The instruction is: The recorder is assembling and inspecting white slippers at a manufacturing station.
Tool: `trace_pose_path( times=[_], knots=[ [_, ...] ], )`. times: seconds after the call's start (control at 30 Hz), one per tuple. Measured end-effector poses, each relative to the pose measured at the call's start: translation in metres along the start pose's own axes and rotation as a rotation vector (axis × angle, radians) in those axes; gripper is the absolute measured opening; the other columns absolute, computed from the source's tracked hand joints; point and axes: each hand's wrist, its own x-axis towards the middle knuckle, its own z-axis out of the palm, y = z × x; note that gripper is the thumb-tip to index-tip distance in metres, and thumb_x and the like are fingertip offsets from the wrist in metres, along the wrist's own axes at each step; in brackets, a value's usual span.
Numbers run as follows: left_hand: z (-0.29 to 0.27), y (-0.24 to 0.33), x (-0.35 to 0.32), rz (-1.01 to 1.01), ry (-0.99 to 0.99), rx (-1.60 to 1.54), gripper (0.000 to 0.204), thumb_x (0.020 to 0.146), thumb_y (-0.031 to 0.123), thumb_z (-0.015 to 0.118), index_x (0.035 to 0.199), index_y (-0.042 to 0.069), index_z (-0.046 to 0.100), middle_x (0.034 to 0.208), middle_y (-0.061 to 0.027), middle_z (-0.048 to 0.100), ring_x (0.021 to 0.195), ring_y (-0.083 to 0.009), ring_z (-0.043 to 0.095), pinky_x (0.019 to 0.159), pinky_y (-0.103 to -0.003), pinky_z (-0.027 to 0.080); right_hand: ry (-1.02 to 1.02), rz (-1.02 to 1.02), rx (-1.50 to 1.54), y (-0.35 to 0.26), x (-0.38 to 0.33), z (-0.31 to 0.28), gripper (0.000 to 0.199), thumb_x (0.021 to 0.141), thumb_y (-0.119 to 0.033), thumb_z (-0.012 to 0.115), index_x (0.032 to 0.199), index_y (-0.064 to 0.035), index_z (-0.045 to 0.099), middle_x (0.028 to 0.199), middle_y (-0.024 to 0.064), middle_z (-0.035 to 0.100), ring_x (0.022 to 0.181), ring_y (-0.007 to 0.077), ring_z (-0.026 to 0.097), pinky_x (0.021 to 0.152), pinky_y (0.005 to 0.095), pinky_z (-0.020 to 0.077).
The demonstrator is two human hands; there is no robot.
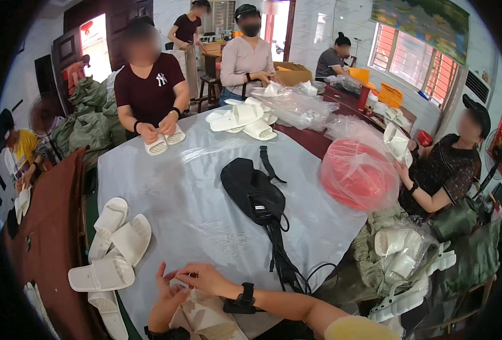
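Left hand (167,300): fingers spread and half curled, thumb toward the right hand. Cannot tell if they pinch anything thin.
Right hand (208,277): fingertips drawn together against the left fingers, likely fine two-handed work. Too small to tell what, if anything, is gripped.
Near slippers (203,311): white, just below the fingers, partly under the right wrist; probably kept close to shorten the reach.
Left pile (101,275): loose white slippers, overlapping, left of the fingers along the table's edge. Looks like a side stack that leaves the middle free for hands.
Table (177,181): pale sheet on top, spreading beyond the fingers; the sheet presumably protects white soles.
Bag (251,187): black, lying beyond and right of the fingers, straps trailing back toward the right forearm. Seems parked, not in use.
Far pile (236,117): more white slippers, well beyond the fingers, nearer the co-workers; likely shared supply.
Far pair (157,147): straight across from the fingers, under a co-worker's hands, side by side, maybe for matching.
Red bundle (355,173): wrapped in clear plastic, far right of the fingers; the wrap likely holds it together.
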Motion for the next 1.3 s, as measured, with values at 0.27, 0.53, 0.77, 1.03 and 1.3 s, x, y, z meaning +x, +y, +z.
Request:
trace_pose_path(
  times=[0.27, 0.53, 0.77, 1.03, 1.3],
  knots=[
    [-0.004, 0.008, -0.001, 0.034, 0.277, 0.230, 0.024, 0.083, 0.011, 0.057, 0.103, -0.002, 0.057, 0.072, -0.0011, 0.058, 0.059, -0.0067, 0.048, 0.052, -0.019, 0.037, -0.015, 0.036, 0.026, 0.009, 0.002, 0.002, 0.021, 0.085, -0.022, 0.059, 0.095, -0.0039, 0.064, 0.082, 0.0016, 0.058, 0.072, 0.0081, 0.053, 0.062, 0.0213, 0.0434],
    [-0.004, 0.021, -0.005, 0.031, 0.359, 0.263, 0.025, 0.085, 0.018, 0.056, 0.099, -0.002, 0.061, 0.076, -0.0021, 0.059, 0.057, -0.0049, 0.041, 0.049, -0.019, 0.033, -0.088, 0.189, 0.056, 0.000, 0.000, 0.000, 0.028, 0.089, -0.025, 0.051, 0.103, -0.0033, 0.060, 0.064, 0.0009, 0.054, 0.056, 0.0080, 0.051, 0.052, 0.0231, 0.0450],
    [-0.008, 0.015, -0.001, 0.023, 0.357, -0.057, 0.024, 0.086, 0.017, 0.057, 0.102, -0.001, 0.059, 0.078, -0.0015, 0.058, 0.058, -0.0043, 0.041, 0.051, -0.018, 0.032, -0.284, 0.115, 0.099, 0.005, -0.004, -0.001, 0.024, 0.091, -0.012, 0.045, 0.112, -0.0046, 0.056, 0.075, 0.0015, 0.057, 0.061, 0.0080, 0.053, 0.060, 0.0205, 0.0444],
    [-0.013, 0.010, -0.005, -0.041, 0.268, -0.047, 0.026, 0.086, 0.017, 0.058, 0.106, 0.001, 0.058, 0.079, -0.0001, 0.057, 0.059, -0.0040, 0.038, 0.052, -0.018, 0.031, -0.098, 0.261, 0.158, -0.011, -0.005, 0.001, 0.021, 0.087, -0.013, 0.054, 0.102, 0.0014, 0.057, 0.080, 0.0063, 0.062, 0.064, 0.0100, 0.058, 0.060, 0.0217, 0.0479],
    [-0.007, 0.015, -0.003, 0.005, 0.307, -0.016, 0.020, 0.084, 0.015, 0.060, 0.099, 0.002, 0.060, 0.079, 0.0016, 0.059, 0.070, -0.0037, 0.049, 0.062, -0.018, 0.038, -0.067, 0.264, 0.103, -0.007, -0.001, -0.002, 0.021, 0.084, -0.018, 0.059, 0.092, 0.0017, 0.059, 0.079, 0.0053, 0.062, 0.067, 0.0094, 0.058, 0.062, 0.0219, 0.0476]
  ],
)
